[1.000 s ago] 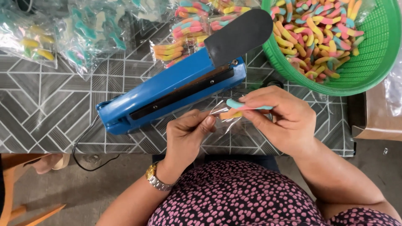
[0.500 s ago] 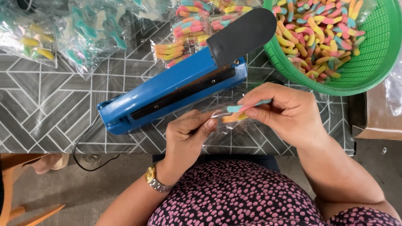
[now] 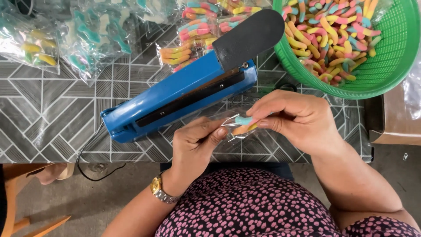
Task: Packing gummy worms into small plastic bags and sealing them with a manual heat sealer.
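Note:
My left hand [image 3: 195,142] pinches the open edge of a small clear plastic bag [image 3: 232,127] just in front of the blue heat sealer [image 3: 175,94]. My right hand [image 3: 296,118] grips colourful gummy worms [image 3: 243,123], a teal one and an orange-yellow one, and holds them at the bag's mouth. The worms sit partly inside the plastic, partly hidden by my fingers. Both hands hover above the patterned grey table top [image 3: 52,118].
A green basket [image 3: 394,57] full of loose gummy worms stands at the back right. Several sealed clear bags of candy [image 3: 188,48] lie behind the sealer, more at the back left [image 3: 87,39]. The sealer's black handle [image 3: 247,37] stands raised. A brown cardboard box [image 3: 394,123] sits at right.
My right hand has pushed the worms further into the bag; less of the teal worm shows. My left hand has kept hold of the bag's edge.

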